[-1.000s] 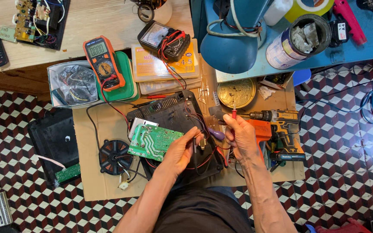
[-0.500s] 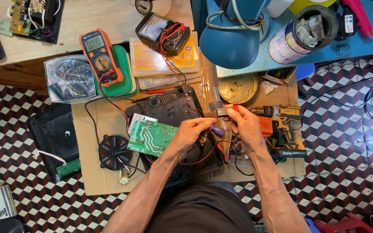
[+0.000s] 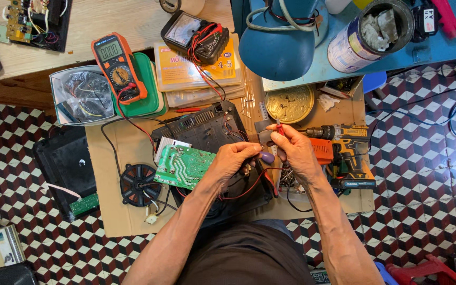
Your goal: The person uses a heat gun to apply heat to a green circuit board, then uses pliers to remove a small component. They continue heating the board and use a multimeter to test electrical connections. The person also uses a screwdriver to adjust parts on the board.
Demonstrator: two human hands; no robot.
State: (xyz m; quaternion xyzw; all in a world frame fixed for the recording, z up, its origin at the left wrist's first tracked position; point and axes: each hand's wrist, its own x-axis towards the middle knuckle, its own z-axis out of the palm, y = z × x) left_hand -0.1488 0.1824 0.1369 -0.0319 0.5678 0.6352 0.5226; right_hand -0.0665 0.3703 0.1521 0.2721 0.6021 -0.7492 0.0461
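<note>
Above the black casing [image 3: 207, 132], the left hand [image 3: 233, 161] pinches a purple-handled tool [image 3: 266, 157]; the right hand [image 3: 294, 150] grips a slim red probe [image 3: 279, 126] beside the green circuit board [image 3: 183, 166].

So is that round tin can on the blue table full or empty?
Full, or nearly: the round tin can stands upright with its top open, and crumpled grey-white stuff fills it up to the rim.
</note>
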